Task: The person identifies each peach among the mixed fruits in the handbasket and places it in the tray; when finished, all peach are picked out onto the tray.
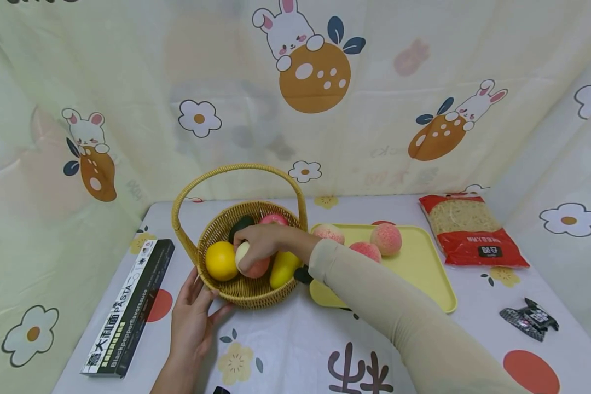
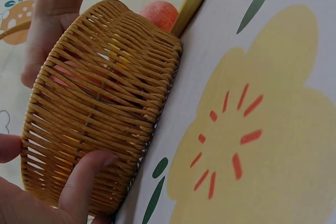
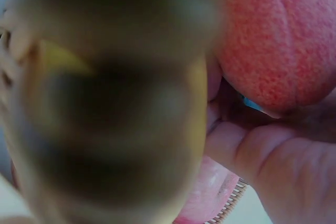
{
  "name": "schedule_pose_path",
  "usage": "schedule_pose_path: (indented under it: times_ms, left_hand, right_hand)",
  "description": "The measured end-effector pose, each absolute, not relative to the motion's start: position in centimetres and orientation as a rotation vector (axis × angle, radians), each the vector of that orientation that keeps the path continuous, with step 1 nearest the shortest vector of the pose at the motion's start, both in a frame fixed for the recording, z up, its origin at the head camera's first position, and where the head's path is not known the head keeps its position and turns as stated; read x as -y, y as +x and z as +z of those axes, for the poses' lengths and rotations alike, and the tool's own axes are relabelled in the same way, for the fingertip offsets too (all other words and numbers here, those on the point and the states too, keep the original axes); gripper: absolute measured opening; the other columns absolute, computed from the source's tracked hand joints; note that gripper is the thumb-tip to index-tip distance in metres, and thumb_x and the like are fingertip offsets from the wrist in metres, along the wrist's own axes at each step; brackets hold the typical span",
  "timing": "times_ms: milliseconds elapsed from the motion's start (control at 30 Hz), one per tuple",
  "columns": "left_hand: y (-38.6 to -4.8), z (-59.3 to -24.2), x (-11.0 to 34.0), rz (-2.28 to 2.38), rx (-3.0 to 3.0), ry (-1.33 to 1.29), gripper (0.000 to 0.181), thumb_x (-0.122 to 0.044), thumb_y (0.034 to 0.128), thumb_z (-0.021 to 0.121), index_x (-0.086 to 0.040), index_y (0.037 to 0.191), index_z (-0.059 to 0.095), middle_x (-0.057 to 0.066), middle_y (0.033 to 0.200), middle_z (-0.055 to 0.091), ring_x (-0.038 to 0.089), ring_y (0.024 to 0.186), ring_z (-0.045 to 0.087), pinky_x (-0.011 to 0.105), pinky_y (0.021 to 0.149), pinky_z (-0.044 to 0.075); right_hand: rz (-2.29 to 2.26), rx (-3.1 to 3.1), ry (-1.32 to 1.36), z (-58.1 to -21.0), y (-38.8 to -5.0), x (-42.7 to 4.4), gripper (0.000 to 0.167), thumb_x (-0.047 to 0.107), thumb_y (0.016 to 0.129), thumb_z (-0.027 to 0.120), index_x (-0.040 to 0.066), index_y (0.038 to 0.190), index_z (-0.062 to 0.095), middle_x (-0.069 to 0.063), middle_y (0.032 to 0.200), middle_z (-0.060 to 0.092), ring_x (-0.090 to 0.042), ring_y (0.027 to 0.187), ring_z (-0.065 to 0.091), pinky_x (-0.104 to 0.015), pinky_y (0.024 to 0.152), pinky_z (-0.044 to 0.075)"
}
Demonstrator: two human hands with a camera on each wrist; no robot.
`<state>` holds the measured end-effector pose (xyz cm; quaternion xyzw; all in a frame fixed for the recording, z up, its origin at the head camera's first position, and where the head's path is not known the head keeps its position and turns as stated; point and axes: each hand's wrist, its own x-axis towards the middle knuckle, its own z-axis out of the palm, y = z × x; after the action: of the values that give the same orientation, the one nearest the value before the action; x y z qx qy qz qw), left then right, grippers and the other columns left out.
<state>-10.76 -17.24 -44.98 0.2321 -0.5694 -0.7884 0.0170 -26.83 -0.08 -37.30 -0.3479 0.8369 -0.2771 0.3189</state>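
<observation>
A wicker basket (image 1: 246,298) with a tall arched handle stands left of the table's middle. My left hand (image 1: 191,320) holds its left front side, the thumb (image 2: 84,182) against the woven wall. Inside the basket, my right hand (image 1: 261,241) grips a peach (image 1: 257,268) from above; the peach's red fuzzy side also fills a corner of the right wrist view. Around that hand lie an orange (image 1: 221,261), a yellow mango-like fruit (image 1: 284,268), a dark green fruit (image 1: 242,224) and a pink fruit (image 1: 274,219). A blurred handle part blocks much of the right wrist view.
Right of the basket, a yellow tray (image 1: 418,268) bears several peaches (image 1: 386,239), partly behind my right sleeve. A red bag of dry food (image 1: 473,230) lies at the back right, a small black packet (image 1: 529,319) nearer. A black pasta box (image 1: 130,309) lies at left.
</observation>
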Motion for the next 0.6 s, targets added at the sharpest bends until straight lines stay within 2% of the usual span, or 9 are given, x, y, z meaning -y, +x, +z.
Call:
schedule_pose_path:
  times_ms: [300,600]
  left_hand:
    - [-10.72,-45.00,17.27,-2.443,1.788,0.726,0.086,-0.003,0.0976,0.054,-0.035,0.170,0.021,-0.003,0.177,0.023,0.026,0.144,0.051,0.040,0.088,0.067]
    - [-10.74,-44.94,17.24,-2.447,1.776,0.726,0.086,-0.002,0.0973,0.054,-0.035,0.170,0.021,-0.003,0.176,0.024,0.026,0.144,0.052,0.040,0.087,0.067]
  right_hand:
    - [-0.791,-2.137,-0.933,-36.96,-26.90,-0.03,0.029,0.029,0.082,0.071,0.020,0.110,0.071,-0.001,0.106,0.069,-0.015,0.090,0.063,-0.027,0.076,0.059]
    - [-0.918,-2.044,-0.940,-37.05,-26.91,-0.28,0.026,0.022,0.083,0.070,0.016,0.108,0.071,-0.003,0.105,0.066,-0.015,0.089,0.061,-0.026,0.074,0.057]
